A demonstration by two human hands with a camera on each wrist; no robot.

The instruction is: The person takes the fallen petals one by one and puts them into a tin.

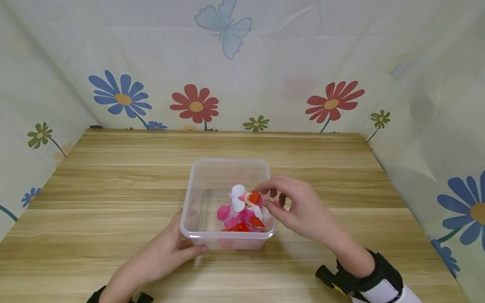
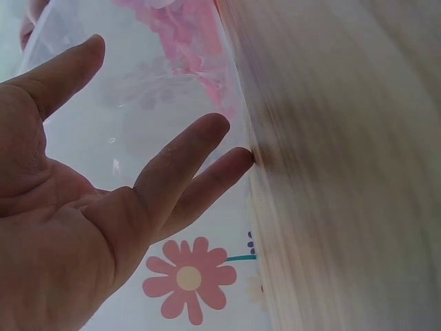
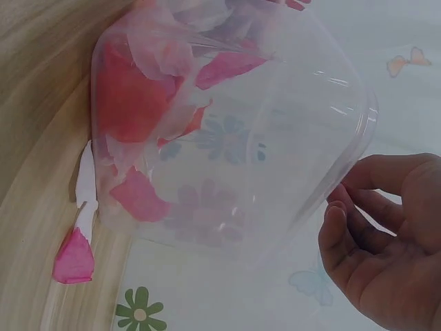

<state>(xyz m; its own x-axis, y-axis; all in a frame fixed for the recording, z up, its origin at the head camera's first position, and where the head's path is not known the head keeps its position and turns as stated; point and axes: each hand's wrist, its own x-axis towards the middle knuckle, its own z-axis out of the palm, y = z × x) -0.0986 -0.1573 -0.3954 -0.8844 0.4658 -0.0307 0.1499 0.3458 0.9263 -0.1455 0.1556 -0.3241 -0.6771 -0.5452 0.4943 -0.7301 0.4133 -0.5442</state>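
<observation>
A clear plastic box [image 1: 198, 237] stands on the wooden table, with red, pink and white artificial flower petals [image 1: 242, 216] heaped toward its right side. At the front left corner, my left hand [image 1: 161, 254] rests against the box; its thumb and visible fingers look fairly straight in the left wrist view. My right hand [image 1: 299, 204] is at the right rim, index finger and thumb apart beside a red petal [image 1: 254, 197] and a white petal [image 1: 238, 198]. Its other fingers are curled. In the right wrist view, the rim partly hides the right fingertips.
Outside the box's right wall, a white petal [image 3: 85, 181] and a pink petal [image 3: 74, 258] lie on the wooden table [image 1: 132, 176]. A flower-printed curtain [image 1: 265, 75] surrounds the table's back and sides.
</observation>
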